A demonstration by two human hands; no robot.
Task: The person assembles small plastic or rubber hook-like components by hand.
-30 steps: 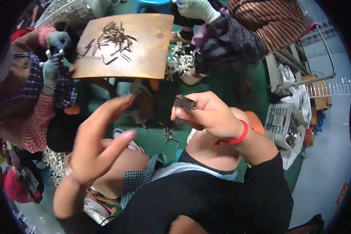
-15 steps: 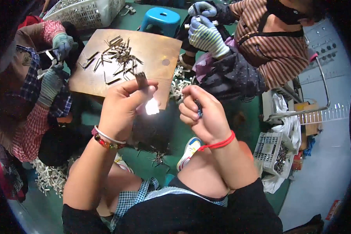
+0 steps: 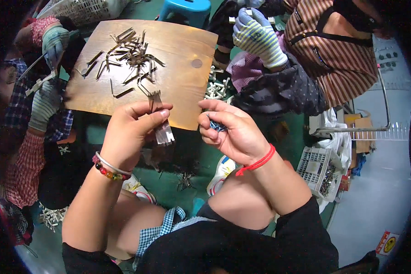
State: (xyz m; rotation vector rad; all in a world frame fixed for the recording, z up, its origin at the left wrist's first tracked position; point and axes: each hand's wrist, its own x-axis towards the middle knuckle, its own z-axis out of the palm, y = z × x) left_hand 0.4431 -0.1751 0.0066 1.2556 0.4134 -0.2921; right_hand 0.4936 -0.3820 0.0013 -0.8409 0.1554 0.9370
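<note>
In my left hand (image 3: 131,130) a small bundle of flat bent metal strips (image 3: 164,135) is pinched between thumb and fingers; its notched ends stick out above and below the grip. My right hand (image 3: 239,134) stands a short way to the right, its fingers curled around several small blue metal pieces (image 3: 218,126), perhaps screws. The forefinger of that hand points toward the bundle without touching it. Beyond my hands a wooden board (image 3: 182,93) carries a loose heap of similar bent metal strips (image 3: 137,57).
A co-worker's gloved hands (image 3: 55,45) hold a pale part at the left; another's striped glove (image 3: 260,41) is at the far right. A blue stool (image 3: 187,10) stands behind the board. White parts (image 3: 218,89) lie beside it. A white crate (image 3: 313,169) is at the right.
My right hand has turned and loosened slightly, showing more of the blue pieces. The bundle in my left hand has tilted and lost its bright glare. The view has shifted a little.
</note>
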